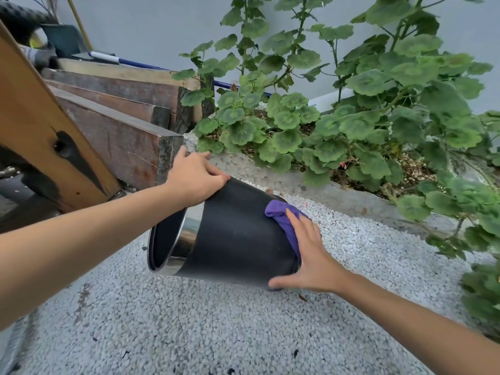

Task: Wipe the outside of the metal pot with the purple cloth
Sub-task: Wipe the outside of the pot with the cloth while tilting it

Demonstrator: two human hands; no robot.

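The metal pot (235,234) is dark on the outside with a shiny rim band. It lies tilted on its side, its open mouth facing left toward me. My left hand (193,180) grips the pot's upper edge near the mouth. My right hand (311,253) lies flat on the pot's base end at the right and presses the purple cloth (281,215) against it. Most of the cloth is under my palm, and only a bunched part shows above my fingers.
White gravel (216,326) covers the ground under the pot. A concrete planter edge (311,185) with leafy green plants (365,117) runs behind and to the right. Stacked wooden beams (121,125) and a slanted plank (35,125) stand at the left.
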